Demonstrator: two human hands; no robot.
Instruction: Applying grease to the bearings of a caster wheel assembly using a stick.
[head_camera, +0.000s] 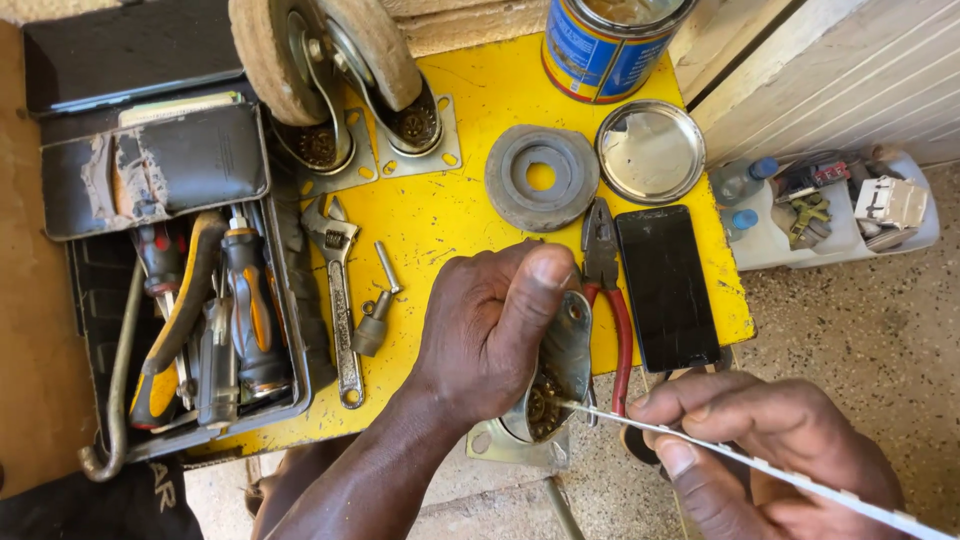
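Observation:
My left hand (485, 330) grips a metal caster bracket (555, 375) with a ring of small bearing balls showing inside it, held at the front edge of the yellow table (450, 215). My right hand (770, 445) pinches a thin flat metal strip (780, 475), and the strip's tip touches the bearing balls. Red-handled pliers (608, 290) lie just behind the bracket, beside a black phone (665, 285).
Two caster wheels (330, 60) stand at the table's back. A grey rubber ring (541, 177), a tin lid (651, 151), a blue can (605, 45), an adjustable wrench (338, 290) and a small socket piece (375, 320) lie around. An open toolbox (180, 290) holds screwdrivers at left. A white tray (830, 205) sits at right.

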